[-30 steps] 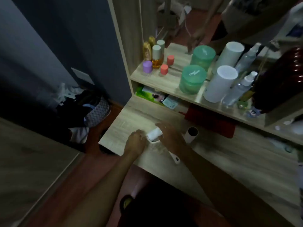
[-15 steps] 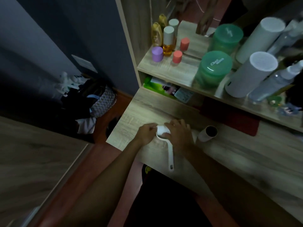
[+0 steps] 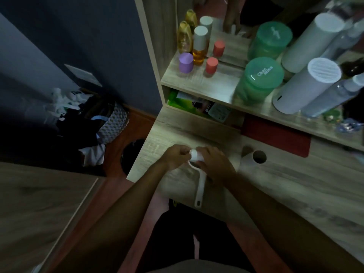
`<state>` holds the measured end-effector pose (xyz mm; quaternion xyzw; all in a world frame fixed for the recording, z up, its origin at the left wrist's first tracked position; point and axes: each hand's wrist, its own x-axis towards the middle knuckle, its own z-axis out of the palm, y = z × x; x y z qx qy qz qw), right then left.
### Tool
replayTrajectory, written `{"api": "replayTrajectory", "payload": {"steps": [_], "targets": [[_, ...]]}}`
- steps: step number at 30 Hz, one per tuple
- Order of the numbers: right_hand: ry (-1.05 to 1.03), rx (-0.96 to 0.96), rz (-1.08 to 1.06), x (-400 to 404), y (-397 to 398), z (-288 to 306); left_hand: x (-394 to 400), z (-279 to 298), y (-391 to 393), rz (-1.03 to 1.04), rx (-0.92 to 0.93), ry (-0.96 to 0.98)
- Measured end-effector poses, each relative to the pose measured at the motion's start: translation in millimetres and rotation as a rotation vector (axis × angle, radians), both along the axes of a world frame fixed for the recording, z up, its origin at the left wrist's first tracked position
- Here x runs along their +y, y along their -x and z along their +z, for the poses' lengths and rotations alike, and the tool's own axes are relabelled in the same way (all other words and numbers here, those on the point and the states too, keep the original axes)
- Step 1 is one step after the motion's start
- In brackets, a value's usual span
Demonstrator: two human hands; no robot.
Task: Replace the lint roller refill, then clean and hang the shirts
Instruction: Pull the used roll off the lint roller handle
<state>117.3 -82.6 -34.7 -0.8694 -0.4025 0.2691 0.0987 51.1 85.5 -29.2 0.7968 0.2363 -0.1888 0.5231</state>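
Observation:
A white lint roller (image 3: 201, 186) lies on the wooden desk (image 3: 275, 190), its handle pointing toward me. My right hand (image 3: 214, 164) is wrapped around the white roll (image 3: 195, 155) on the roller's head. My left hand (image 3: 175, 157) pinches the left end of that roll. A second roll with an open hollow core (image 3: 256, 157) lies on the desk just to the right of my hands. No shirts can be made out clearly.
A shelf (image 3: 206, 83) above the desk holds small bottles, a purple-capped jar (image 3: 185, 62), green tubs (image 3: 260, 79) and white cylinders (image 3: 307, 85). A red pouch (image 3: 275, 134) lies under the shelf. A patterned basket of clothes (image 3: 112, 123) sits on the floor at left.
The roller handle has swung from pointing right toward pointing at me. Both hands have closed in around the roll on its head. The view has shifted closer.

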Motion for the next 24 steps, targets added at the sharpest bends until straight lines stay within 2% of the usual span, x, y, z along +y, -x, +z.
{"api": "replayTrajectory", "payload": {"steps": [5, 10, 13, 17, 24], "targets": [[-0.060, 0.020, -0.096, 5.9, -6.5, 8.1, 3.7, 9.1, -3.7, -0.024, -0.102, -0.015], [-0.109, 0.070, -0.105, 9.7, -9.6, 16.5, 3.2, 19.7, -10.6, 0.036, -0.115, -0.148], [-0.125, 0.041, -0.092, 12.8, -9.9, 22.6, 0.0, 23.3, -14.2, -0.012, -0.145, -0.233], [-0.101, -0.004, -0.050, 18.0, -10.2, 21.2, 0.0, 21.7, -14.0, -0.047, -0.133, -0.275], [-0.043, 0.042, -0.085, 18.2, -16.2, 18.7, 5.4, 22.7, -17.2, -0.074, -0.117, -0.265]]}}
